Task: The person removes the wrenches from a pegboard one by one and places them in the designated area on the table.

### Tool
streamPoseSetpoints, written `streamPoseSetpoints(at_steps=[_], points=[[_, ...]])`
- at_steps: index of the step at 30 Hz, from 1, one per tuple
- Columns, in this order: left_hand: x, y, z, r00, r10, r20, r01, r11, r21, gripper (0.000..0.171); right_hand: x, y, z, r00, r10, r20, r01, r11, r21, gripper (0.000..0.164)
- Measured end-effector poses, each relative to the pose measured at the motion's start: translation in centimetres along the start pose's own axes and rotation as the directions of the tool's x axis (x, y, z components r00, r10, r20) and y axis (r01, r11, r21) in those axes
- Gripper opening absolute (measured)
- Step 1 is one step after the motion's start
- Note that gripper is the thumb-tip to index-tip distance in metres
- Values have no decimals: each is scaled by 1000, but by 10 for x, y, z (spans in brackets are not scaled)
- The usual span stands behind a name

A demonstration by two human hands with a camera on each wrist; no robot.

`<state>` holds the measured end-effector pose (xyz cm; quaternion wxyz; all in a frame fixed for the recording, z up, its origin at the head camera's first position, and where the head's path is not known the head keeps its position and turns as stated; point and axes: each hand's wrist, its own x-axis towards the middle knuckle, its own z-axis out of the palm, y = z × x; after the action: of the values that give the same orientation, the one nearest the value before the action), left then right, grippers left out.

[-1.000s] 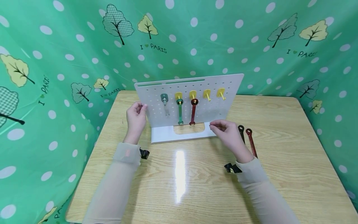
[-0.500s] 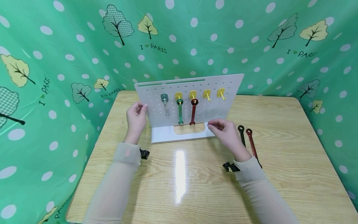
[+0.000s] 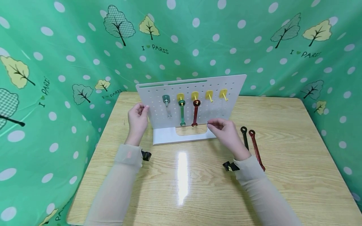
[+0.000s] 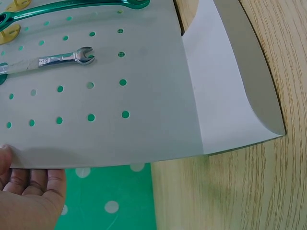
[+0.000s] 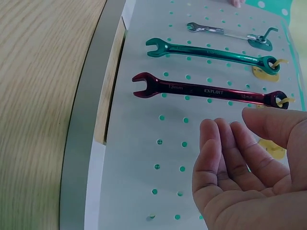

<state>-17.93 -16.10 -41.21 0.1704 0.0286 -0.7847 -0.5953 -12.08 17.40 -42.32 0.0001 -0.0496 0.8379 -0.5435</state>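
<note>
A white pegboard [image 3: 216, 110] stands on the table. My left hand [image 3: 137, 121] grips its left edge, with the thumb in front and the fingers behind in the left wrist view. From the board's hooks hang a silver wrench [image 4: 67, 60], a green wrench [image 3: 182, 115] and a dark red wrench [image 5: 206, 91] marked 13mm. My right hand [image 3: 226, 133] is before the lower right of the board. Its fingers are loosely bent, with the thumb apart and nothing between them. Two yellow hooks, one of them [image 3: 209, 96] beside the red wrench, carry nothing.
On the wooden table [image 3: 209, 188], right of the right hand, lie a black wrench [image 3: 244, 138] and another red wrench [image 3: 255, 147], its lower end by the sleeve. The board's base [image 3: 164, 136] has a cutout. A green dotted curtain [image 3: 195, 37] hangs behind and at both sides.
The right hand has drifted left and slightly up along the foot of the board, uncovering more of the wrenches on the table. The left hand stays in place on the edge.
</note>
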Motion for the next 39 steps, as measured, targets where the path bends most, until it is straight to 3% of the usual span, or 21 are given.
streamPoseSetpoints(at_steps=[17,39], points=[[-1,1,0,1000,8,3,-8,1000,4,19,7,-3,6,999,-6,35,4,999,40,20],[-1,-1,-1,1000,7,3,-7,1000,8,19,20,-8,19,998,-47,-43,51,994,99,29]])
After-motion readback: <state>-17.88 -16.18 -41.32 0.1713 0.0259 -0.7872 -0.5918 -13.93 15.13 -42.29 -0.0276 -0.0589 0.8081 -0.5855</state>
